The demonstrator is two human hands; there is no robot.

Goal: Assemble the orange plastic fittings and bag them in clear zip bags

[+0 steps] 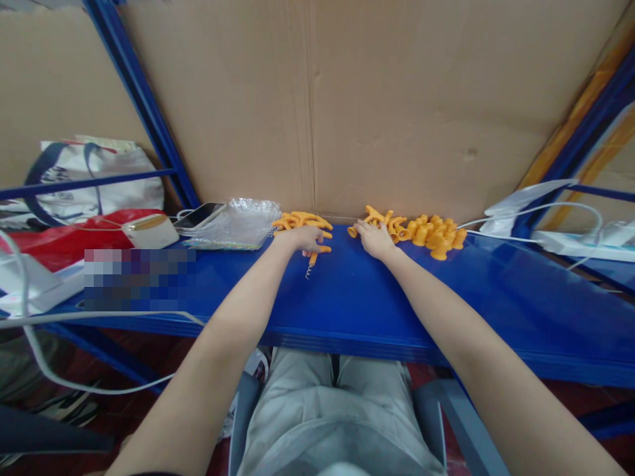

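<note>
Both bare arms stretch forward across the glossy blue metal shelf top [377,297], because the small parts lie at its far edge, pushed up against the brown corrugated cardboard wall [377,99] that keeps them from sliding off the back. The left hand [306,238] rests palm down over an orange plastic T-handled corkscrew [315,258], its fingers curled loosely onto the handle while the thin metal spiral pokes out toward the person; whether it is truly pinched or merely covered I cannot tell. Just behind that hand lies a small heap of orange T-shaped handles [300,219]. The right hand [374,239] lies flat with fingers spread lightly, its fingertips touching the near edge of a second scatter of orange handles [380,218], holding nothing that shows. Just right of it stands a cluster of orange bell-shaped plastic caps [436,237], kept apart from the handles as sorted stock. A crumpled clear plastic bag [238,221] and a dark smartphone [199,215] lie to the left, out of the hands' way
</note>
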